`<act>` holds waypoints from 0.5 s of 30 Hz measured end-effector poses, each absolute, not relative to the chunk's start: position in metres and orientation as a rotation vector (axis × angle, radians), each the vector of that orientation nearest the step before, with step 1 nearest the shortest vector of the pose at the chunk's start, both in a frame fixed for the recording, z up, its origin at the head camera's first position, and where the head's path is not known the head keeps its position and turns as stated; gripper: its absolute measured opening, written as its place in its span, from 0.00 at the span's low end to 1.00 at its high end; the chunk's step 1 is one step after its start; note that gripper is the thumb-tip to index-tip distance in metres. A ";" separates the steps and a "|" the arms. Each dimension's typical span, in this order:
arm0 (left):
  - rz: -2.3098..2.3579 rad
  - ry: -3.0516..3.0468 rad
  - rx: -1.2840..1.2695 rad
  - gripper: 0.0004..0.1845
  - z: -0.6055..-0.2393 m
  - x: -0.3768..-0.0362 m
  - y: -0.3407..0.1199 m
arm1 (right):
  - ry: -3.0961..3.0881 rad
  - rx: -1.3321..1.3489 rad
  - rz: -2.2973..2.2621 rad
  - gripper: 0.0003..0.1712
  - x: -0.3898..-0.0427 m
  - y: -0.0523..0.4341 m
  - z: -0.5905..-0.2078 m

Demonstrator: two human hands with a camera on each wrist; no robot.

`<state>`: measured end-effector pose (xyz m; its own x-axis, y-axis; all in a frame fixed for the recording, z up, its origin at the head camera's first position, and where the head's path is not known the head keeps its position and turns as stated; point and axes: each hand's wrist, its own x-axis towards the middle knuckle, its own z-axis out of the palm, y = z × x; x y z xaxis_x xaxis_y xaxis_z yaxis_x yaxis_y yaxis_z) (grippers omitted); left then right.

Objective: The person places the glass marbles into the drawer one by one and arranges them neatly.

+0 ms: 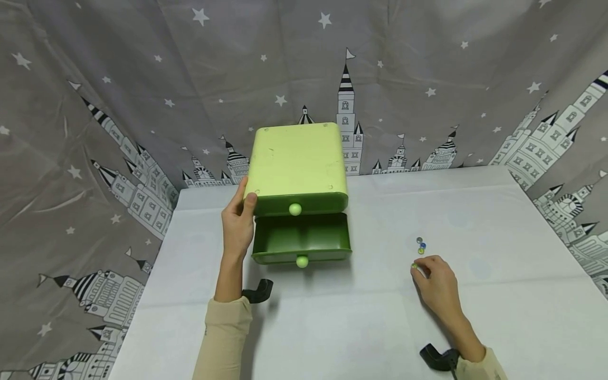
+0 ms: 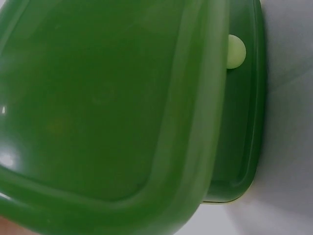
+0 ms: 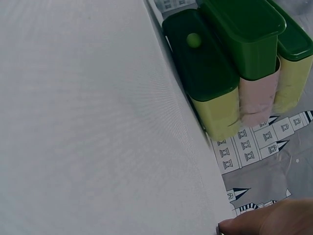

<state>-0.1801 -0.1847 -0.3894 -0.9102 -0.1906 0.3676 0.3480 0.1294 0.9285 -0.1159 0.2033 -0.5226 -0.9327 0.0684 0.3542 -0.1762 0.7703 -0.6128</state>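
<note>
A small drawer cabinet (image 1: 299, 158) with a pale yellow-green top stands at the back of the table. One green drawer (image 1: 301, 237) is pulled out, its inner floor showing and a round knob (image 1: 302, 262) on its front. My left hand (image 1: 237, 227) holds the cabinet's left front corner, thumb at the front edge and fingers along the side. Out to the right, my right hand (image 1: 437, 285) pinches a small yellow-green marble (image 1: 414, 266) between thumb and fingertips. Just beyond it lie a clear marble (image 1: 419, 240), a blue marble (image 1: 423, 246) and another yellow-green marble (image 1: 420, 251).
A white cloth covers the table (image 1: 361, 327). Behind and beside it hangs a grey curtain (image 1: 294, 63) printed with castles and stars. In the right wrist view, the cabinet has stacked yellow and pink layers (image 3: 259, 100), with the middle drawer (image 3: 249, 44) jutting out.
</note>
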 end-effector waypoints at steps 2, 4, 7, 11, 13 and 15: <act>-1.832 -2.017 -0.148 0.26 -0.389 -0.180 -0.184 | -2.607 0.080 0.955 0.08 -0.116 0.204 -0.523; -1.837 -2.013 -0.144 0.26 -0.389 -0.180 -0.184 | -2.608 0.080 0.955 0.08 -0.116 0.204 -0.523; -1.843 -2.010 -0.136 0.26 -0.389 -0.180 -0.184 | -2.606 0.082 0.953 0.08 -0.116 0.205 -0.524; -1.838 -2.005 -0.138 0.25 -0.398 -0.185 -0.187 | -2.597 0.093 0.960 0.08 -0.115 0.205 -0.523; -1.837 -2.001 -0.136 0.26 -0.405 -0.189 -0.190 | -2.593 0.097 0.965 0.08 -0.116 0.206 -0.523; -1.848 -1.991 -0.142 0.27 -0.408 -0.192 -0.192 | -2.592 0.099 0.962 0.08 -0.116 0.206 -0.524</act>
